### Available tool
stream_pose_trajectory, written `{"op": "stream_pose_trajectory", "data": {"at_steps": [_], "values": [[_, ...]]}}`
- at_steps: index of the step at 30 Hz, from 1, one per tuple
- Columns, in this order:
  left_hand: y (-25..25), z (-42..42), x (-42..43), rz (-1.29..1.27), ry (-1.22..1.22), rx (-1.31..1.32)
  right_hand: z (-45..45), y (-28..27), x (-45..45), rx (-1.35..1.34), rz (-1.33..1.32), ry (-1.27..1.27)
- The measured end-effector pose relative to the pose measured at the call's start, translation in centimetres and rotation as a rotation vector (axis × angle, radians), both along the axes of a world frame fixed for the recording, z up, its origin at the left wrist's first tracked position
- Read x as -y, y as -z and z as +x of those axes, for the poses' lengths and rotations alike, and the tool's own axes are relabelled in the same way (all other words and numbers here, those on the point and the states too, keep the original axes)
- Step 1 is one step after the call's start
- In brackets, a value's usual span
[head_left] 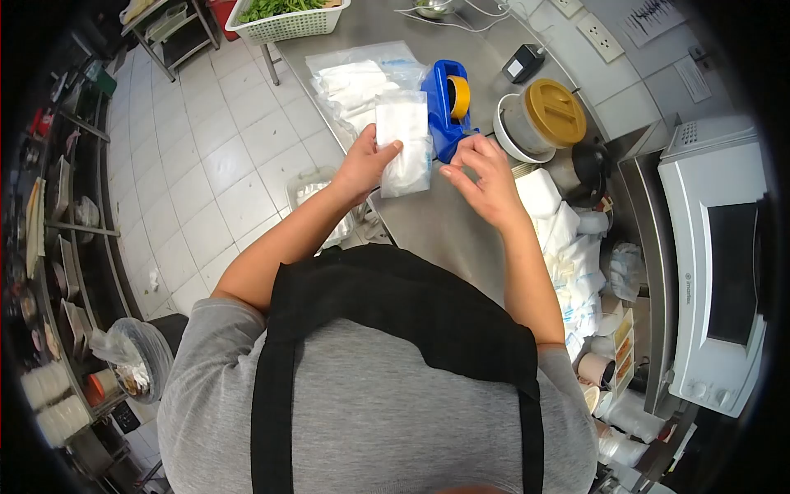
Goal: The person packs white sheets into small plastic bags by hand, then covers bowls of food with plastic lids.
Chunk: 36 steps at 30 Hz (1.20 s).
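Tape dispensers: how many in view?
1: a blue tape dispenser on the steel counter, between the white packet in the left hand and the yellow-lidded container; clutter could hide more.

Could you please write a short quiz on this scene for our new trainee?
1. Which hand holds a white packet?
2. True or false: the tape dispenser is red.
3. Fill in the blank: the white basket at the top of the picture holds ____.

Key:
1. The left hand.
2. False; it is blue.
3. Green leaves.
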State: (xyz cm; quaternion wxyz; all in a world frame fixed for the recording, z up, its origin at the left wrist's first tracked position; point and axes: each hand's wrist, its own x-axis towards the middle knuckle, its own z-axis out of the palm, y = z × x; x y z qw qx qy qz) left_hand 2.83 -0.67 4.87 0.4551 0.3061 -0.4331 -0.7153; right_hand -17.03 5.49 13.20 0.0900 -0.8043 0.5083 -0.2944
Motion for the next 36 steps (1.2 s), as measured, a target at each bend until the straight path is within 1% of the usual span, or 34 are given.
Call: {"op": "stream_pose_trajectory", "data": {"at_steps": [2, 5, 8, 11, 14, 17, 18, 21, 22, 25, 26, 27, 29, 30, 32, 33, 34, 35, 36], "values": [[-0.2, -0.1, -0.1, -0.058, 0.011, 0.030, 0.7, -0.7, 0.2, -0.103, -0.023, -0.005], [-0.8, -0.7, -1.2, -0.103, 0.011, 0.008, 1.2, 0.3, 1.4, -0.260, 0.090, 0.142], [-0.7, -0.7, -1.5, -0.082, 0.015, -0.019, 0.3, 3.2, 2.6, -0.173, 0.084, 0.177], [-0.5, -0.6, -1.8, -0.024, 0.033, -0.042, -0.1, 4.1, 2.4, 0.113, 0.271, 0.202], [-0.2, -0.8, -2.0, -0.001, 0.025, -0.042, -1.6, 4.0, 1.5, 0.238, 0.169, 0.339], [-0.5, -1.5, -1.9, 0.030, 0.005, -0.017, -0.3, 2.1, -1.3, 0.384, 0.019, 0.526], [-0.6, -1.7, -2.0, 0.047, 0.002, -0.004, 0.2, 2.4, -2.3, 0.375, -0.019, 0.565], [-1.0, -2.9, -2.3, 0.048, 0.045, 0.028, 2.5, 2.9, -3.9, 0.406, -0.049, 0.572], [-1.2, -3.2, -2.5, 0.028, 0.081, -0.002, 2.9, 3.3, -3.9, 0.371, -0.032, 0.614], [-1.6, -4.0, -2.9, -0.005, 0.213, -0.063, 2.2, 5.0, -3.8, 0.975, 0.286, 0.550], [-1.6, -3.8, -2.8, 0.004, 0.274, -0.061, 1.6, 5.2, -3.9, 1.200, 0.356, 0.457], [-1.4, -3.6, -2.5, 0.014, 0.335, -0.059, 1.1, 5.3, -4.4, 1.191, 0.366, 0.415], [-0.1, -3.5, -1.7, -0.048, 0.394, -0.032, -0.2, 5.2, -5.5, 1.171, 0.376, 0.345], [0.3, -3.8, -1.2, -0.080, 0.430, -0.023, -0.6, 4.4, -6.2, 0.790, 0.112, 0.350], [-2.1, -3.1, -0.8, 0.227, 0.692, -0.256, -1.2, 2.4, -7.6, -0.015, -0.345, 0.342], [-3.7, -2.9, -1.1, 0.393, 0.813, -0.365, -1.5, 2.4, -8.3, -0.073, -0.417, 0.358], [-4.8, -3.3, -1.8, 0.393, 0.849, -0.308, -1.7, 2.5, -8.9, -0.131, -0.486, 0.370], [-3.8, -4.3, -2.0, 0.343, 0.831, -0.249, -1.8, 2.5, -9.3, -0.190, -0.556, 0.377], [-3.4, -4.9, -2.4, 0.123, 0.815, -0.115, -2.1, 2.7, -10.1, -0.209, -0.532, 0.394]]}}
